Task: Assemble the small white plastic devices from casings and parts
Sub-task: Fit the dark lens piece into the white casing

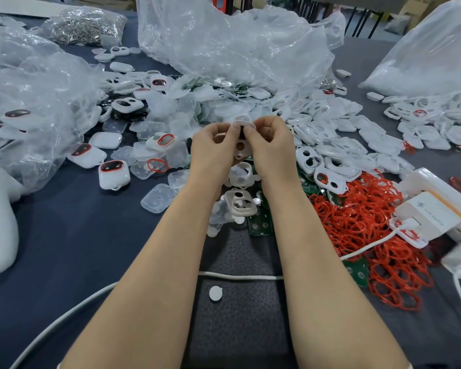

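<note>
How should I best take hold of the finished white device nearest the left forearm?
Come from above and pinch the finished device by its left and right walls, probably: it lies flat, window up, its rounded walls exposed above the table.

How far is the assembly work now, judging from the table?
Done: a few closed devices with red-ringed windows lie on the left. In hand: the left hand and right hand pinch one white casing together. Remaining: heaps of empty casings, red rings and green boards wait unassembled.
</note>
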Demonstrator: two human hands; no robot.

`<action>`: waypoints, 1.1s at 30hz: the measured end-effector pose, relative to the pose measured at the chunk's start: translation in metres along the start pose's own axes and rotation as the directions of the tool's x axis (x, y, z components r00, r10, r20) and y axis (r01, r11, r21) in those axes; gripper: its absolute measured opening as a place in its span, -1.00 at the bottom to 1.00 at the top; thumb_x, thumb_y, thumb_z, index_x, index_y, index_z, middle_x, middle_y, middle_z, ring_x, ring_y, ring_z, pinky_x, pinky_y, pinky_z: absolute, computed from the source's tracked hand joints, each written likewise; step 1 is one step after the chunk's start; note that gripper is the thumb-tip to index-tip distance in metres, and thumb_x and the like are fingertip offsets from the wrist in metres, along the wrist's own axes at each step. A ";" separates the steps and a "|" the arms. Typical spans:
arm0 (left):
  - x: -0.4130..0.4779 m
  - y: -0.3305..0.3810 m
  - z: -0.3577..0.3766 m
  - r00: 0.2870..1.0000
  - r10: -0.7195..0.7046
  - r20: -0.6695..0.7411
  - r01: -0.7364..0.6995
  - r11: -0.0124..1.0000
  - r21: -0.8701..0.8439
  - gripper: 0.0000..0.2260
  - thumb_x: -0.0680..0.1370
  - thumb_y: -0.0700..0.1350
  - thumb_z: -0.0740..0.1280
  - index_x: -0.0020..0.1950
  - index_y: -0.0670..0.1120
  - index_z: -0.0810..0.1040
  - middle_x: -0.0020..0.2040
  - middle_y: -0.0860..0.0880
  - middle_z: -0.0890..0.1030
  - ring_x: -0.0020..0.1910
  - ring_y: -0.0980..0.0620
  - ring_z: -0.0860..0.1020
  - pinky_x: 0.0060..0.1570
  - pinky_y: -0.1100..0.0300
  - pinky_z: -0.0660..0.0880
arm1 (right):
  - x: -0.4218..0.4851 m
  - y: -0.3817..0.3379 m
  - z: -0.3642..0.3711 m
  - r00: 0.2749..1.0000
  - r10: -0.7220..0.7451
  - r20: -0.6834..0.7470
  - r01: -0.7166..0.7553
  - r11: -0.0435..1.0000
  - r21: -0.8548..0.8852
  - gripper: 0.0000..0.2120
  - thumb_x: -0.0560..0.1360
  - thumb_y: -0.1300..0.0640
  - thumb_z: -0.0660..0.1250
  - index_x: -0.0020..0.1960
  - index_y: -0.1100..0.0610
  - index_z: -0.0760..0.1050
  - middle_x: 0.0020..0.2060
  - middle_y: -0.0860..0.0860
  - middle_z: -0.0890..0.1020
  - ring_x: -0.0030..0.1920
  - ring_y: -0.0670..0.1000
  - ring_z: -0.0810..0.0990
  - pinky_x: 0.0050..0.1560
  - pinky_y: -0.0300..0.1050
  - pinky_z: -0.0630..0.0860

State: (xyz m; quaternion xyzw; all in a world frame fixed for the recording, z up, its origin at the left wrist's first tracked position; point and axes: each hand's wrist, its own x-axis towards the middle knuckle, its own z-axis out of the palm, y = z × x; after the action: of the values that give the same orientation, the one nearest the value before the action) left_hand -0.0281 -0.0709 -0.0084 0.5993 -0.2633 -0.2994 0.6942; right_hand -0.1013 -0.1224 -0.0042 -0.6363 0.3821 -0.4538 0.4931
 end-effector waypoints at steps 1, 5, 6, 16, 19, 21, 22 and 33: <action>0.001 -0.001 -0.001 1.000 0.016 0.000 -0.016 0.999 0.038 -0.87 0.60 -0.15 0.31 -0.15 -0.08 0.57 -0.28 -0.02 0.64 -0.31 0.10 0.61 -0.14 0.08 0.62 | 0.000 0.001 0.001 1.000 -0.001 0.003 0.001 1.000 -0.019 -0.88 0.52 0.22 0.34 -0.15 0.08 0.42 -0.21 0.03 0.55 -0.18 0.00 0.55 -0.17 -0.17 0.52; 0.003 -0.004 -0.001 0.996 0.090 -0.029 -0.083 0.981 0.174 -0.82 0.60 -0.17 0.29 -0.19 0.00 0.54 -0.20 -0.02 0.64 -0.19 0.02 0.62 -0.09 0.06 0.58 | -0.001 0.003 0.004 1.000 -0.012 -0.011 0.011 0.993 -0.117 -0.92 0.51 0.18 0.35 -0.10 0.14 0.44 -0.18 0.05 0.57 -0.12 0.06 0.58 -0.02 0.00 0.57; 0.004 -0.005 -0.001 0.994 0.100 -0.037 -0.091 0.978 0.189 -0.82 0.60 -0.17 0.28 -0.19 0.00 0.53 -0.19 -0.03 0.63 -0.15 -0.01 0.63 -0.05 0.04 0.59 | -0.002 0.003 0.004 1.000 -0.029 -0.013 0.026 0.987 -0.158 -0.91 0.51 0.17 0.35 -0.10 0.13 0.44 -0.21 0.01 0.56 -0.15 0.01 0.56 -0.02 -0.03 0.55; 0.000 0.005 -0.005 0.984 -0.087 0.158 0.137 0.931 -0.339 -0.87 0.58 -0.14 0.32 -0.11 -0.14 0.60 -0.27 -0.01 0.67 -0.27 0.11 0.63 -0.21 0.26 0.59 | 0.003 -0.002 -0.007 0.979 0.139 0.152 -0.179 0.939 0.293 -0.87 0.57 0.24 0.29 0.10 0.23 0.48 -0.13 0.05 0.61 -0.14 -0.03 0.59 -0.16 -0.23 0.53; 0.001 0.006 -0.008 0.961 -0.116 0.250 0.216 0.881 -0.420 -0.86 0.59 -0.13 0.30 -0.07 -0.16 0.60 -0.22 -0.03 0.67 -0.22 0.09 0.63 -0.12 0.27 0.60 | 0.004 -0.003 -0.010 0.960 0.130 0.247 -0.217 0.905 0.367 -0.89 0.58 0.24 0.25 0.09 0.22 0.49 -0.12 0.05 0.61 -0.12 -0.02 0.59 -0.12 -0.21 0.52; 0.002 0.006 -0.008 0.953 -0.131 0.272 0.242 0.872 -0.426 -0.86 0.60 -0.14 0.27 -0.01 -0.17 0.59 -0.12 -0.07 0.65 -0.16 0.06 0.62 -0.09 0.26 0.57 | 0.004 -0.003 -0.010 0.958 0.113 0.265 -0.209 0.905 0.370 -0.90 0.59 0.26 0.23 0.04 0.19 0.51 -0.11 0.06 0.62 -0.07 0.00 0.60 0.00 -0.13 0.55; 0.003 0.006 -0.008 0.952 -0.139 0.272 0.248 0.870 -0.425 -0.86 0.61 -0.16 0.25 0.01 -0.17 0.58 -0.10 -0.08 0.64 -0.16 0.06 0.61 -0.11 0.26 0.57 | 0.003 -0.003 -0.009 0.960 0.107 0.260 -0.198 0.913 0.357 -0.89 0.59 0.26 0.22 0.01 0.18 0.52 -0.11 0.05 0.63 -0.06 0.00 0.60 0.05 -0.10 0.55; 0.008 0.001 -0.008 0.952 -0.248 0.180 0.305 0.816 -0.491 -0.91 0.58 -0.17 0.33 0.04 -0.17 0.54 -0.04 -0.15 0.61 -0.11 -0.02 0.61 -0.17 0.21 0.59 | -0.007 -0.007 -0.005 0.932 -0.320 0.169 0.360 0.868 -0.343 -0.71 0.54 0.20 0.32 0.25 0.06 0.53 0.07 0.02 0.52 -0.10 -0.12 0.49 0.02 -0.38 0.44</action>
State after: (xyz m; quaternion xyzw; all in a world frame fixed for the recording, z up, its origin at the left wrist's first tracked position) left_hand -0.0167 -0.0718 -0.0083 0.4072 -0.1210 -0.4882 0.7624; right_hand -0.1077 -0.1156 0.0013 -0.7978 0.3154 -0.4192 0.2973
